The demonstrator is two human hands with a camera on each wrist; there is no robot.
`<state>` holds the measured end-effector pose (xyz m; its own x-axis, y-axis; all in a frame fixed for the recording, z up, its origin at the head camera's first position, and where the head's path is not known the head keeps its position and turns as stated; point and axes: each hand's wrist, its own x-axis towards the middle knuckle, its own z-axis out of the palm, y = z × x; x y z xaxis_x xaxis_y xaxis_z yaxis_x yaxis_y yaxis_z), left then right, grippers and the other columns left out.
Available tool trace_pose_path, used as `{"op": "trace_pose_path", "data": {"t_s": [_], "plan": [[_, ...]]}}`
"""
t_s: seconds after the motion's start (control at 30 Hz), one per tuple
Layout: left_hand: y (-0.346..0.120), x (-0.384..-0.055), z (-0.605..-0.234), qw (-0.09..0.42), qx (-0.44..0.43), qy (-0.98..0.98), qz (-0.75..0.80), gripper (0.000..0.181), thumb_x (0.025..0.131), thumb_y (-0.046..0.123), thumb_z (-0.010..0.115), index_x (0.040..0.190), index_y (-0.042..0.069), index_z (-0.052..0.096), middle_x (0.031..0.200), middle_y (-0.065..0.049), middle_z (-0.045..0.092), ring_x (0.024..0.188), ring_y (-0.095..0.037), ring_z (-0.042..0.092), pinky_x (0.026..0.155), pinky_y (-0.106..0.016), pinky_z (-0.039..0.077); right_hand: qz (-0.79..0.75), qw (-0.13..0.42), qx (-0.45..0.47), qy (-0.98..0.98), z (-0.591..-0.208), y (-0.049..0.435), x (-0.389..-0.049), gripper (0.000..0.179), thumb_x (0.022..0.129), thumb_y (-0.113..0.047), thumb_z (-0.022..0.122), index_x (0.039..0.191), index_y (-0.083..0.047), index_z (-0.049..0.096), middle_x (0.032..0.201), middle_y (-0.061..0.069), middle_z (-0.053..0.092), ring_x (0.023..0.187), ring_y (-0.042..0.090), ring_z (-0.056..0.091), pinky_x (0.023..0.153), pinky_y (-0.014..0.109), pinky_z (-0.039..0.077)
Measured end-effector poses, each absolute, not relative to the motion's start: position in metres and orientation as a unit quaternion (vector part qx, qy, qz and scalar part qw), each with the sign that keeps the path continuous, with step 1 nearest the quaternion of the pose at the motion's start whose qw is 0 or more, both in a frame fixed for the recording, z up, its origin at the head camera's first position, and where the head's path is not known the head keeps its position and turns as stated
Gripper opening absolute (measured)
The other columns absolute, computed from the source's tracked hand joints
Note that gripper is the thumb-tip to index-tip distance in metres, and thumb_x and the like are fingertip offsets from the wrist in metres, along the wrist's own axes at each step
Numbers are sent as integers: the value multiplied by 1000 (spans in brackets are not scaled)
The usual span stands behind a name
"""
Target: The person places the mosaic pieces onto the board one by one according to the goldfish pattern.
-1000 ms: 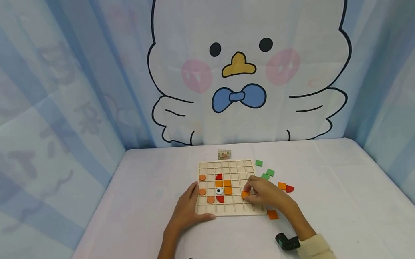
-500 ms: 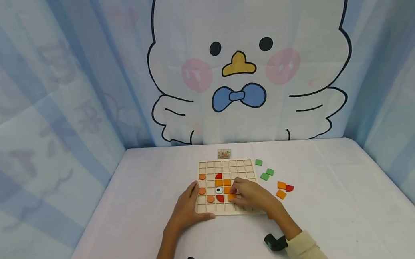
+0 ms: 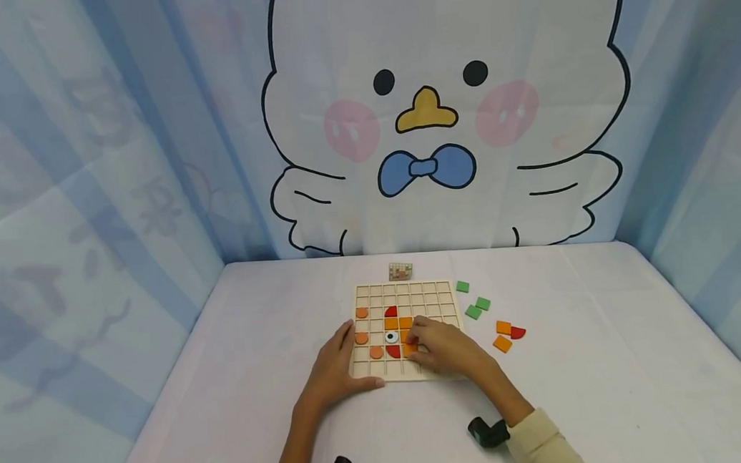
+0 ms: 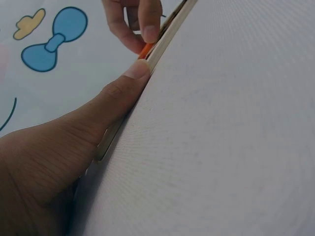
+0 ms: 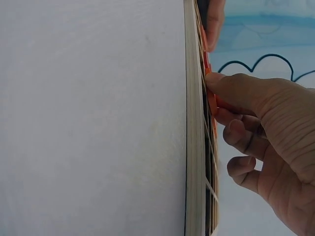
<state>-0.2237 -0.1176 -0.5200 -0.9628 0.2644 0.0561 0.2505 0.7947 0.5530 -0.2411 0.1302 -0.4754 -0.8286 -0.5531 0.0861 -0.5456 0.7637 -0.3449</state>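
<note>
A pale wooden grid board (image 3: pixel 433 294) lies on the table, bearing orange discs, red quarter-round pieces, orange square tiles and a white eye piece (image 3: pixel 391 337). At its near left corner my left hand (image 3: pixel 333 367) holds it, fingers along the left edge and thumb on the front edge. My right hand (image 3: pixel 451 344) pinches an orange square tile (image 5: pixel 212 101) between thumb and forefinger, at the cell right of the lower red piece (image 3: pixel 393 352). In the head view the fingers partly cover this tile. Whether it lies flat in the cell I cannot tell.
Several green tiles (image 3: pixel 473 312) lie right of the board. Nearer are two orange squares (image 3: pixel 502 343) and a red quarter-round piece (image 3: pixel 518 332). Behind the board stands a small patterned block or card (image 3: pixel 400 271). A printed curtain (image 3: pixel 525 48) hangs behind the table.
My right hand has carried the orange tile leftward across the board to the cell beside the lower red piece. The left hand has stayed at the corner.
</note>
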Motion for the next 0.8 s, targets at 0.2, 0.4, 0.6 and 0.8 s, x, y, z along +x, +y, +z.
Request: {"op": "trace_pose_path", "data": {"t_s": [0.2, 0.4, 0.6, 0.8], "plan": [[-119, -224, -521, 16, 137, 946, 293, 125, 64, 74, 75, 155, 7, 24, 162, -10, 22, 145, -32, 31, 116, -49, 33, -190, 26, -285, 939, -473, 128, -240, 24, 89, -30, 73, 105, -12, 71, 102, -3, 59, 84, 9, 56, 79, 29, 54], [-120, -225, -522, 13, 138, 946, 293, 125, 63, 74, 76, 155, 7, 24, 162, -10, 22, 145, -32, 31, 115, -49, 34, -195, 30, -280, 939, -471, 127, -239, 24, 88, -29, 73, 105, -12, 71, 100, -4, 58, 83, 9, 54, 79, 29, 53], [-120, -225, -522, 9, 141, 945, 294, 125, 63, 73, 76, 155, 7, 24, 162, -10, 22, 144, -32, 32, 115, -50, 34, -197, 33, -281, 939, -471, 127, -240, 24, 87, -28, 74, 105, -12, 71, 99, -4, 58, 83, 9, 54, 80, 28, 54], [-119, -225, -522, 14, 136, 947, 290, 125, 63, 74, 75, 156, 8, 23, 162, -8, 22, 145, -30, 31, 116, -49, 33, -195, 37, -283, 939, -473, 128, -241, 23, 88, -28, 74, 106, -13, 71, 101, -5, 58, 84, 8, 54, 81, 28, 54]]}}
